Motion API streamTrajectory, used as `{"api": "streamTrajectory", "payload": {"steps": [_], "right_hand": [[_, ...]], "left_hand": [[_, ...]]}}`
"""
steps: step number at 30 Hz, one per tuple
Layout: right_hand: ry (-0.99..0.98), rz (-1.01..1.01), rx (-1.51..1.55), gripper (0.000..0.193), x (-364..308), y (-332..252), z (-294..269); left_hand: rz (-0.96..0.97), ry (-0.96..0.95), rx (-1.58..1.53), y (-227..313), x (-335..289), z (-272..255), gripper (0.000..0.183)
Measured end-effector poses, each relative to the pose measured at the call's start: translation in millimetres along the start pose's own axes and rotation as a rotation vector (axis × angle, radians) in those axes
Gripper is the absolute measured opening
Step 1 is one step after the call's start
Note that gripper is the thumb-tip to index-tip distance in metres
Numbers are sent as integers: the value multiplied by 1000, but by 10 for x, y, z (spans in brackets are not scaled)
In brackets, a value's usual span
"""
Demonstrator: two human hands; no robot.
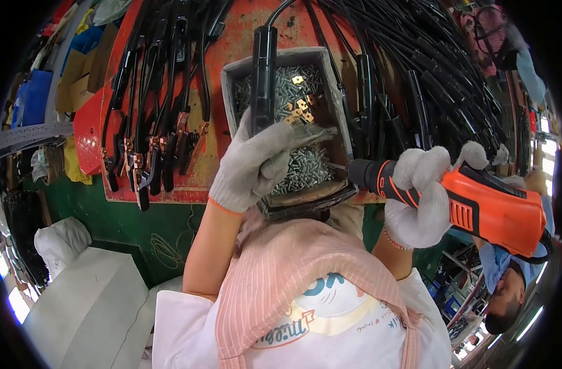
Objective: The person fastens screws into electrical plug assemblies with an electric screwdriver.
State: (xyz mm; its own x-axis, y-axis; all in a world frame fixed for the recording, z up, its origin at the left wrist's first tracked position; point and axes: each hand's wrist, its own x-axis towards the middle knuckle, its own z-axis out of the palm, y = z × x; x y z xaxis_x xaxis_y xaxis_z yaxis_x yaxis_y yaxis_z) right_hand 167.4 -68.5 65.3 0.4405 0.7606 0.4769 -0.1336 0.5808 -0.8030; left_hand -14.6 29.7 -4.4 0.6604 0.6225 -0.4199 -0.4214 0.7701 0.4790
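- Head view, left side: the gloved left hand (253, 160) is closed around the lower end of a black handle (264, 74); a cable leaves its upper end.
- Handle is roughly upright in view, over the left part of a gray box (333, 80).
- Box contents: many silvery screws (280, 83), with small copper-colored pieces (304, 115) lying on them.
- Right side: the gloved right hand (419, 194) is wrapped around an orange-and-black power driver (484, 212), nose pointing left toward the box. Whether its tip touches the box: cannot tell.
- Hands well apart from each other.
- Box sits at the near edge of a worn red table (214, 71).
- Left of box: black cables with copper-colored ends (152, 141). Right: a larger pile of black cables (416, 55).
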Motion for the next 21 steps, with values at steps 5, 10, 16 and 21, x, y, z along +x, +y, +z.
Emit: {"api": "streamTrajectory", "payload": {"steps": [5,10,16,21], "right_hand": [[98,46,98,47,-54,51,51],[102,74,-3,51,-130,157,53],[200,110,-68,49,-161,245,156],[224,195,-69,52,-175,288,116]], "left_hand": [[19,-1,27,-1,4,-16,51],[20,15,34,0,-7,27,50],[19,2,52,8,-16,9,51],[19,52,61,15,-26,49,51]]}}
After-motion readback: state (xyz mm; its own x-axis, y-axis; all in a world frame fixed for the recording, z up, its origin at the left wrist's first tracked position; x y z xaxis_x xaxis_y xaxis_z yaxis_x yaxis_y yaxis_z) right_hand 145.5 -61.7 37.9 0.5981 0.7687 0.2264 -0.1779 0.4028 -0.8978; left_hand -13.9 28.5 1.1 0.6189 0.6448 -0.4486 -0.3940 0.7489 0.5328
